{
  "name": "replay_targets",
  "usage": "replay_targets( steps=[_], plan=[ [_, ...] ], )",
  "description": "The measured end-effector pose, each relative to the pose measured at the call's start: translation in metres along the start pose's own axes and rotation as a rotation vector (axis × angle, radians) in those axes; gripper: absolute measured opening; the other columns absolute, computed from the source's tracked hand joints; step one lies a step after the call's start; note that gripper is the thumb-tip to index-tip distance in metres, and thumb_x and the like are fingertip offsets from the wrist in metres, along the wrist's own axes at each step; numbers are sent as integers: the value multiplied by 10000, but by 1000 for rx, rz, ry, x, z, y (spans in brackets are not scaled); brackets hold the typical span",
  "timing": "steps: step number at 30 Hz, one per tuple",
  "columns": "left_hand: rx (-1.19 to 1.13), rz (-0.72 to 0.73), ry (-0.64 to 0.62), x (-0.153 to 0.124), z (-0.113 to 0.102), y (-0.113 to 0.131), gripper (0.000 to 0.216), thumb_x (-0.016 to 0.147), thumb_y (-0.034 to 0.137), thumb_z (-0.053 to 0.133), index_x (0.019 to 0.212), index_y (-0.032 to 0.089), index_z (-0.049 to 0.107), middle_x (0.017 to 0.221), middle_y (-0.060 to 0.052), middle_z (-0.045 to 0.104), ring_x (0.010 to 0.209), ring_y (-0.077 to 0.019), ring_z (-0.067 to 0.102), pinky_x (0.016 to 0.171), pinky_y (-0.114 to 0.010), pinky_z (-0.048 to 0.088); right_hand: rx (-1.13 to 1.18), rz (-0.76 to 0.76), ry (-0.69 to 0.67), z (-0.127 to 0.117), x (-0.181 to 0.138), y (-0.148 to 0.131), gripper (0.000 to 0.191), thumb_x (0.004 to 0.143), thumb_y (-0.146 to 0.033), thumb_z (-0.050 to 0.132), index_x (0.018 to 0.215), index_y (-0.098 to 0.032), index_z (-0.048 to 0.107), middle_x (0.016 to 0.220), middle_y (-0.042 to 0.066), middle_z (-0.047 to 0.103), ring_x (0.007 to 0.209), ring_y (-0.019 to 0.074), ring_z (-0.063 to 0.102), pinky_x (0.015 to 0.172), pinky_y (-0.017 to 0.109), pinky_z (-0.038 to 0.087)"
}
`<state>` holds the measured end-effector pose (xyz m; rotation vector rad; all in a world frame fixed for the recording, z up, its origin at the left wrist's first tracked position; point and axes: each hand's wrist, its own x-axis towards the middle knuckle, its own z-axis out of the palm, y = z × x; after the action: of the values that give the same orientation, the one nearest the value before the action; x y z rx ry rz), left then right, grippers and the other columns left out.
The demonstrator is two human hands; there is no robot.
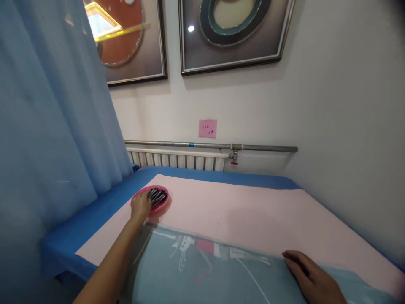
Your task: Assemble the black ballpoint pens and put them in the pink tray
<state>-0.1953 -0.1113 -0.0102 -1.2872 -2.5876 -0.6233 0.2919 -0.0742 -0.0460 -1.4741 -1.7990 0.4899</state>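
My left hand [141,207] reaches out to a round pink basket [164,204] and covers its near left side. Its fingers are bent at the rim, and their tips are partly hidden. Several dark, slim, pen-like sticks [157,196] lie in the basket beside my fingers. Across the near side spreads a blue-green printed cloth [177,274] with a white cat-like figure and pink patches. At the cloth's far edge, on the right, is my right hand [311,276], its thumb and curled fingers close together on that edge.
Under the basket lies a pale pink sheet [221,198] on a blue-covered table [202,173]. A blue curtain [57,126] hangs at the left. Behind are a radiator [177,160], a pipe [265,148], a pink note [208,128] and framed pictures [230,63] on the wall.
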Motion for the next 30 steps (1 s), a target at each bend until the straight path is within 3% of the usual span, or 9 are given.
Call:
replay_targets(
  steps=[5,12,17,23,30],
  plan=[
    [-85,157,69,-43,1,14,312,803,209,408,993,89,625,1037,-137,645,995,-254,559,872,-363,405,26,-49,25,-7,-20,2,262,674,-445,490,735,-241,642,788,36,701,757,229,647,731,325,514],
    [-260,303,134,-113,21,29,298,806,271,388,929,139,625,980,-104,657,946,-237,580,850,-379,430,47,-106,30,-7,-26,-4,242,713,-394,465,747,-219,627,795,53,692,761,221,636,736,335,500],
    [-352,323,163,-152,26,20,298,802,353,408,884,165,622,928,-84,668,912,-239,591,846,-393,439,56,-106,15,-6,-27,-6,223,727,-373,450,743,-215,607,764,45,681,744,212,626,719,331,490],
    [-349,426,319,-197,43,-7,226,801,352,449,917,220,591,907,-54,674,862,-212,607,801,-353,448,52,-86,32,-4,-25,-4,225,719,-377,452,750,-209,599,768,44,680,751,213,621,718,331,481],
    [-225,536,484,-216,52,-9,191,783,247,470,941,240,577,889,-48,682,847,-217,609,741,-351,407,6,-92,16,-6,-23,-8,222,726,-372,445,745,-209,593,787,50,678,767,226,618,738,343,472]
  ],
)
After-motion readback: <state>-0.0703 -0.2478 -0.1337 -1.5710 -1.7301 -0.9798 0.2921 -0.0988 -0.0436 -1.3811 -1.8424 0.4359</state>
